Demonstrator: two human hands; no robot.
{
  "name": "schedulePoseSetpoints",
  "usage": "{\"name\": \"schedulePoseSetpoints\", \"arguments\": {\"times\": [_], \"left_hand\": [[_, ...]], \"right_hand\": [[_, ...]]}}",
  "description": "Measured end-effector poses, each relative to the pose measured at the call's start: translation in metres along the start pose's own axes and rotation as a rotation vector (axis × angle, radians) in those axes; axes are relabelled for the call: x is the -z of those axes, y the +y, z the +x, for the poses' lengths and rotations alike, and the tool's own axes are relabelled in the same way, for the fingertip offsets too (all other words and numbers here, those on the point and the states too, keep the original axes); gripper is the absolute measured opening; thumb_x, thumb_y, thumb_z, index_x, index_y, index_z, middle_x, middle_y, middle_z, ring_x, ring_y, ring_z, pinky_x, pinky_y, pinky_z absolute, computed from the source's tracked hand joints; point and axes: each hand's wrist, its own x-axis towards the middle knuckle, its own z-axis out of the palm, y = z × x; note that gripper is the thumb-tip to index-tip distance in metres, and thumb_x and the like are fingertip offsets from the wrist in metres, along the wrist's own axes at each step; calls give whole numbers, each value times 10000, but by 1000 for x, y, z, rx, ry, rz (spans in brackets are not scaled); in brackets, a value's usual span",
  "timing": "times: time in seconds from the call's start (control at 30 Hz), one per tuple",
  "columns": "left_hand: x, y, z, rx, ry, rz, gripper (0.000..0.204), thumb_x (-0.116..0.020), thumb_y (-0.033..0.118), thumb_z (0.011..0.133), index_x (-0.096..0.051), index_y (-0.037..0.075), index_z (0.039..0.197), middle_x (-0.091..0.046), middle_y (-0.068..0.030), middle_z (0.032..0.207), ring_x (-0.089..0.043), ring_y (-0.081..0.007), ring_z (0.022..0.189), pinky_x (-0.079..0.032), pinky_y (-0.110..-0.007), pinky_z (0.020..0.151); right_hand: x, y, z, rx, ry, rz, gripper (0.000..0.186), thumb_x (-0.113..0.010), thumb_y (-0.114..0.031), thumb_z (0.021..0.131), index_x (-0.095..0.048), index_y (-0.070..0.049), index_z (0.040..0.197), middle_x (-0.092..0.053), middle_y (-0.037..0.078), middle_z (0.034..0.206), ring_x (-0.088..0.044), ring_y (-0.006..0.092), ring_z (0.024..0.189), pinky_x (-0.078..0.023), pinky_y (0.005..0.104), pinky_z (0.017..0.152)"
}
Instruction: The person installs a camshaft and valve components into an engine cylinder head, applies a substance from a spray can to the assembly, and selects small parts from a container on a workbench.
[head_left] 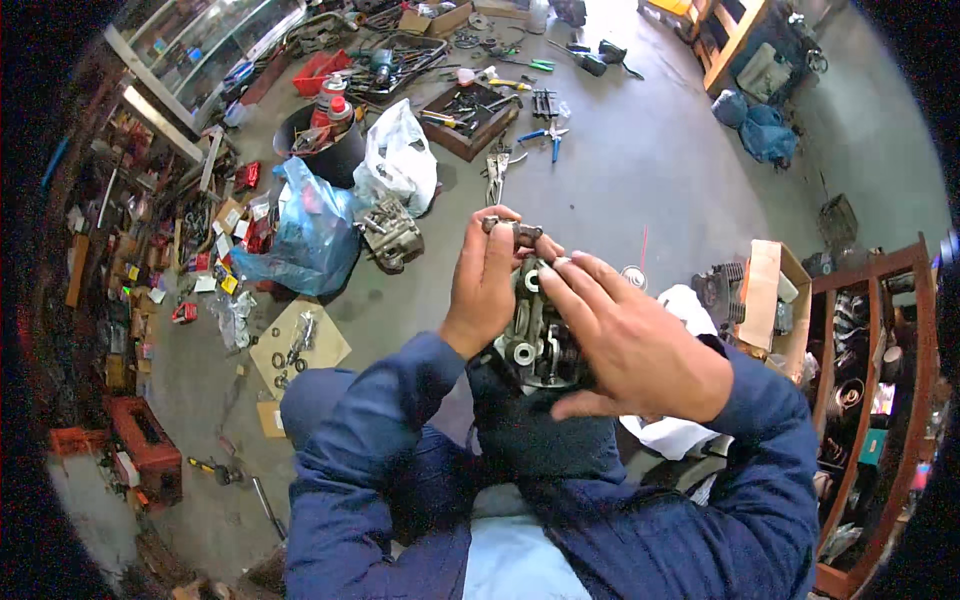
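From where I stand, the left hand is curled up, its thumb and fingers closed around a small, grey-brown metal piece with rounded ends. The right hand is mostly open, fingers stretched forward and thumb set apart, laid over the right side of a dark grey metal engine part with two pale round bosses. That part sits between the hands, just below the small piece. It is hard to tell from here whether the right fingertips touch the small piece as well.

Left of the hands, a silver-grey metal casting lies on the grey floor, near a crumpled blue plastic bag. Nearer the left elbow, a tan square sheet carries dark metal rings. Ahead of the hands are blue-handled pliers and a brown tray of tools. To their right stands an open brown cardboard box, with a finned grey metal cylinder beside it.
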Motion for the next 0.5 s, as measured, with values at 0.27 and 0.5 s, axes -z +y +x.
{"name": "schedulePoseSetpoints", "arguments": {"times": [0.27,0.5], "left_hand": [[26,-16,14,143,262,98,295,-384,323,1131,-469,41,1155,-657,-125,955,-702,-197,833,-573,-303,757],[26,37,33,424,179,170,382,-478,366,1083,-623,13,1096,-703,-188,992,-673,-294,945,-507,-394,857]], "right_hand": [[-4,5,45,-55,-179,25,1109,-898,-471,675,-350,5,1514,-525,260,1315,-523,448,1223,-466,494,1044],[-20,87,31,-427,28,1161,638,-663,-447,970,-572,33,1379,-705,122,1200,-690,199,1031,-553,338,922]]}}
